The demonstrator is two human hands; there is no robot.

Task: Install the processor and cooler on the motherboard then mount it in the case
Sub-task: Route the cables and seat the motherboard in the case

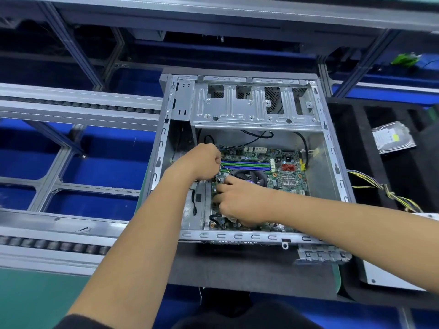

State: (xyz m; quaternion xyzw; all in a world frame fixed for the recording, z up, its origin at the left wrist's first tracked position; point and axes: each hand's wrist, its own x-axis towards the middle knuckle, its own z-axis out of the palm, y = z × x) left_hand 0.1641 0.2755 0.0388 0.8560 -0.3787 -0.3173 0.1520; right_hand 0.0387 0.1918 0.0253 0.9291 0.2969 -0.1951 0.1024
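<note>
The open metal case [330, 148] lies on its side in the middle of the view. The green motherboard [288, 173] lies flat inside it, with the round black cooler fan [250, 178] mounted near its centre. My left hand [204, 160] is curled above the board's left edge and pinches thin yellow and green wires [224, 167] that run toward the cooler. My right hand [237, 203] reaches in from the right, fingers bent down onto the board just left of the cooler. What its fingertips hold is hidden.
Black cables [257, 135] hang at the back of the case under the drive cage [251, 103]. A yellow and black cable bundle [384, 188] trails out on the right. A hard drive [393, 137] lies in a black foam tray [356, 138]. Roller conveyor rails [71, 105] run on the left.
</note>
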